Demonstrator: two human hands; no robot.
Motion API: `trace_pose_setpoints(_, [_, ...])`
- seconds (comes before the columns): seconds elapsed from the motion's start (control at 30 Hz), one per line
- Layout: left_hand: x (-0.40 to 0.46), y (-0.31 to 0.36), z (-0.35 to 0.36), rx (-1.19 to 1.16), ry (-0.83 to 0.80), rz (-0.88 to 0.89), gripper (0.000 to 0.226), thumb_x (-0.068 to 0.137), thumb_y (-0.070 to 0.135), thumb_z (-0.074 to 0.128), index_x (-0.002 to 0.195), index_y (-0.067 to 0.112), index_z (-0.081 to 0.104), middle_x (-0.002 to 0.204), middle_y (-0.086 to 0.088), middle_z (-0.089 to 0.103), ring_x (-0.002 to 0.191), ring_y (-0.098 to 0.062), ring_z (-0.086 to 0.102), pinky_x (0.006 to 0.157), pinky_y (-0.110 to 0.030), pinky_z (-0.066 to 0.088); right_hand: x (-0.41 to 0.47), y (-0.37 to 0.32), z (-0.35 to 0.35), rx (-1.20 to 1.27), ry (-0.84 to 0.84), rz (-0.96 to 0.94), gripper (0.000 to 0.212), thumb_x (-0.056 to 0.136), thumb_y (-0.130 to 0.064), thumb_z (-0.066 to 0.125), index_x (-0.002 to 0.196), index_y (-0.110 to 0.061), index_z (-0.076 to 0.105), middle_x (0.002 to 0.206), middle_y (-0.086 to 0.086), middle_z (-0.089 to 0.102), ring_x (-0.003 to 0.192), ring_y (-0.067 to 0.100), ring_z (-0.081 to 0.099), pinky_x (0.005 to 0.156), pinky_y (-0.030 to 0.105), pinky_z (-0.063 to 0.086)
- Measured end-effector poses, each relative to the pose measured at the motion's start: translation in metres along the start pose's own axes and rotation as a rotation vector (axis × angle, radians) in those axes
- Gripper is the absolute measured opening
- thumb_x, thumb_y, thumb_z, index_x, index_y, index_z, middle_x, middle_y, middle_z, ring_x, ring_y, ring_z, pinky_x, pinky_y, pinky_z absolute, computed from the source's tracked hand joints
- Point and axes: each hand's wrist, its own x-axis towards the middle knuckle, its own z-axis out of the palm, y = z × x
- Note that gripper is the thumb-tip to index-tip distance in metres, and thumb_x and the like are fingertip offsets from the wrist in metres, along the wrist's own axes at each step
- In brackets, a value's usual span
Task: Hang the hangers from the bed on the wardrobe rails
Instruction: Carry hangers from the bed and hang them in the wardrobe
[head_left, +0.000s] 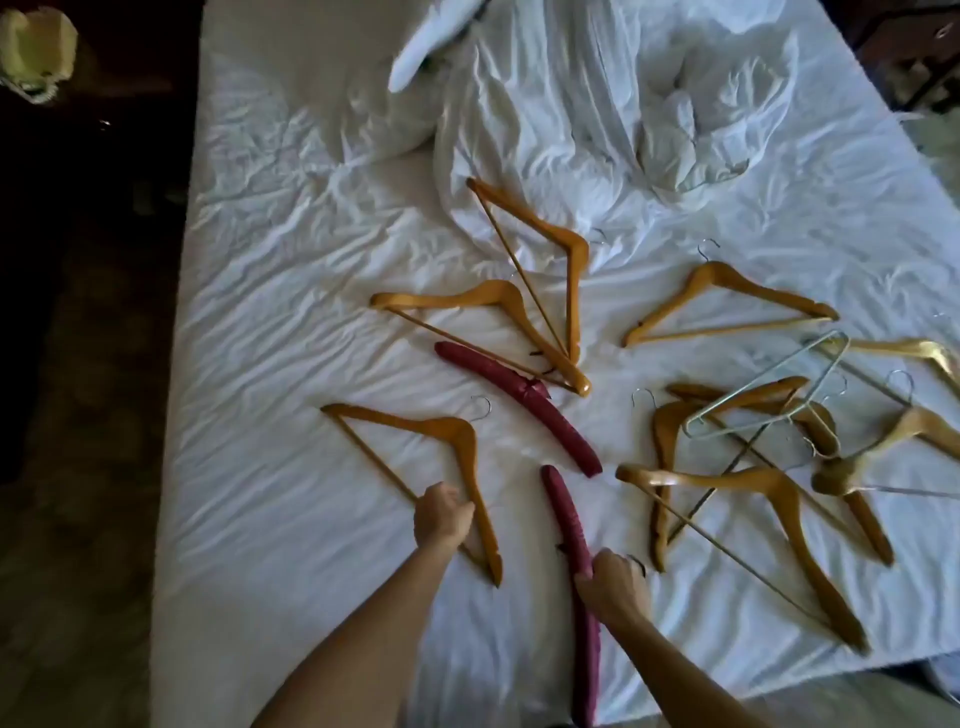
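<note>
- Left hand (441, 517) has its fingers curled round the near honey-coloured wooden hanger with chrome hook (452, 431), at 7 o'clock on the white-sheeted bed (270, 322).
- Right hand (613, 577) grips the middle of the near padded maroon satin hanger (563, 514), at 6 o'clock.
- Risk: the wooden hanger's hook could snag the wrinkled sheet on lift.
- Risk: the grip on the satin looks slippery; the hanger could slide out.
- Second maroon padded hanger (519, 405) lies centre, just beyond.
- Tangled pile of wooden and wire hangers (769, 415) at 3 o'clock; hooks interlock, likely drag neighbours.
- Crumpled white duvet (571, 119) at 12 o'clock.
- Wardrobe not in view.

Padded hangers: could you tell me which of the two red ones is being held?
The near padded hanger, gripped by the right hand; the far padded hanger lies untouched.
</note>
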Motion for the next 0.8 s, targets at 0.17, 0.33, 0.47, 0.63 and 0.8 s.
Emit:
trace_pose_setpoints(0.17, [0.034, 0.017, 0.038, 0.101, 0.084, -0.011, 0.044, 0.089, 0.034, 0.071, 0.122, 0.006, 0.061, 0.128, -0.017, 0.065, 0.121, -0.035, 0.061, 0.095, -0.040, 0.050, 0.016, 0.033, 0.043, 0.160, -0.152, 0.170, 0.039, 0.083, -0.042, 0.069, 0.106, -0.011, 0.061, 0.095, 0.005, 0.066, 0.083, 0.021, 0.063, 0.065, 0.032, 0.050])
trace_pose_setpoints(0.33, [0.055, 0.019, 0.070, 0.198, 0.142, -0.009, 0.057, 0.090, 0.032, 0.071, 0.133, 0.003, 0.047, 0.133, -0.018, 0.061, 0.121, -0.038, 0.061, 0.094, -0.045, 0.050, 0.027, 0.046, 0.091, 0.382, -0.135, 0.196, 0.032, 0.076, -0.030, 0.073, 0.097, -0.017, 0.054, 0.100, 0.008, 0.069, 0.085, 0.026, 0.066, 0.074, 0.039, 0.058])
trace_pose_setpoints(0.47, [0.050, 0.020, 0.056, 0.230, 0.058, -0.057, 0.048, 0.093, 0.018, 0.065, 0.133, 0.001, 0.046, 0.134, -0.022, 0.060, 0.122, -0.040, 0.060, 0.097, -0.045, 0.049, 0.011, 0.050, 0.087, 0.504, -0.015, 0.185, 0.036, 0.069, -0.031, 0.078, 0.092, -0.020, 0.052, 0.081, 0.001, 0.068, 0.071, 0.022, 0.066, 0.063, 0.040, 0.057])
trace_pose_setpoints(0.63, [-0.017, 0.001, 0.003, 0.005, 0.106, 0.012, 0.044, 0.082, 0.033, 0.051, 0.113, 0.003, 0.059, 0.094, -0.016, 0.073, 0.084, -0.033, 0.073, 0.079, -0.042, 0.060, -0.046, 0.030, 0.037, 0.615, 0.123, 0.046, 0.042, 0.070, -0.016, 0.077, 0.098, -0.023, 0.046, 0.074, -0.001, 0.065, 0.059, 0.018, 0.062, 0.052, 0.039, 0.052])
trace_pose_setpoints(0.8, [-0.127, -0.024, -0.070, -0.399, 0.192, 0.107, 0.022, 0.095, 0.020, 0.056, 0.094, -0.001, 0.061, 0.060, -0.010, 0.065, 0.041, -0.016, 0.063, 0.049, -0.042, 0.060, -0.131, -0.017, -0.032, 0.628, 0.144, -0.266, 0.050, 0.075, -0.015, 0.077, 0.115, -0.030, 0.053, 0.086, -0.012, 0.063, 0.072, 0.004, 0.060, 0.058, 0.020, 0.046])
